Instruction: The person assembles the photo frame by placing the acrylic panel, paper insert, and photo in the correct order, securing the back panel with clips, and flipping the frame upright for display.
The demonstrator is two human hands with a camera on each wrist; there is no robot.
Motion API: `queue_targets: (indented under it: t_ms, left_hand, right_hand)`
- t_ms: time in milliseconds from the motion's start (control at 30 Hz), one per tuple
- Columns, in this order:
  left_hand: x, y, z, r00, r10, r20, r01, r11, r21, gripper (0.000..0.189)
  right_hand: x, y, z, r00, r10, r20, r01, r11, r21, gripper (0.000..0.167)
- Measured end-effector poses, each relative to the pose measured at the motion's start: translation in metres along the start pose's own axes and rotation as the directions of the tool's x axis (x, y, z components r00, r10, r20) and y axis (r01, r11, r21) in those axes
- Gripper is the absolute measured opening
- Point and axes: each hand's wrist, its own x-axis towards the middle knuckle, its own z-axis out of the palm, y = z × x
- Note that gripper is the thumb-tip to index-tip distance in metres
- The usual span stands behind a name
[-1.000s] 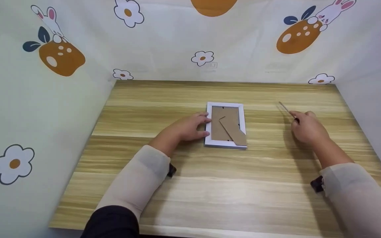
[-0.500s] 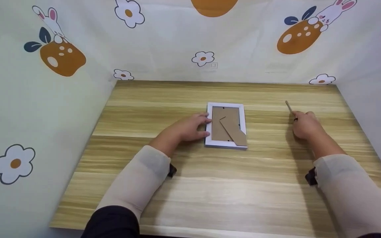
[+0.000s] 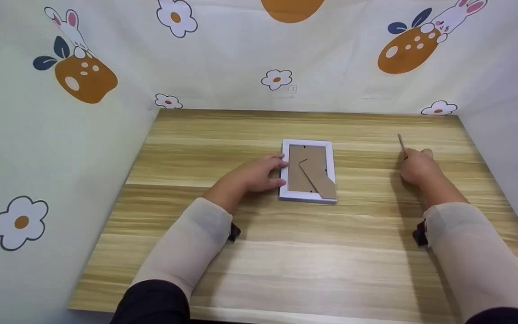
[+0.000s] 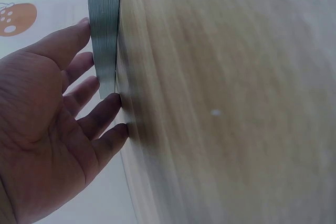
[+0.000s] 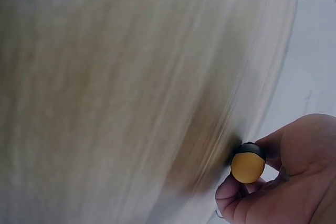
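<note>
A white picture frame [image 3: 308,195] lies back up on the wooden table, its brown backing board and folded stand leg facing upward. My left hand [image 3: 261,174] is at its left edge, with thumb and fingertips touching the side. In the left wrist view the relaxed fingers [image 4: 102,116] rest along the frame's side edge [image 4: 106,40]. Well to the right of the frame, my right hand [image 3: 421,167] grips a screwdriver [image 3: 401,143], whose thin shaft points toward the back of the table. The right wrist view shows the yellow and black handle end [image 5: 248,167] between thumb and fingers.
The wood-grain table [image 3: 313,256] reaches back to a pale patterned curtain [image 3: 223,58] that stands along its rear and both sides. Small dark wrist cameras sit at both sleeve cuffs.
My right hand has shifted slightly, and the screwdriver's shaft has swung from pointing left to pointing more toward the back. The left hand and the picture frame have stayed put.
</note>
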Motion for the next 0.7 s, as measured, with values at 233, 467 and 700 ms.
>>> queue_targets:
  t_ms: [233,467,700]
  left_hand:
    - [-0.003,0.003,0.0,1.0,-0.018,-0.004,0.018,1.0,-0.01,0.063]
    - [-0.004,0.002,0.002,0.999,-0.036,-0.015,0.036,0.999,-0.034,0.063]
    - [0.0,0.001,0.007,0.999,-0.027,-0.036,0.025,0.999,-0.031,0.062]
  right_hand:
    - [-0.008,-0.003,0.0,0.998,0.052,-0.041,-0.05,0.997,0.063,0.064]
    - [-0.016,-0.023,0.009,0.991,0.02,-0.13,-0.018,1.0,0.014,0.073]
    - [-0.023,-0.044,0.018,0.988,-0.031,-0.152,0.033,0.999,0.009,0.074]
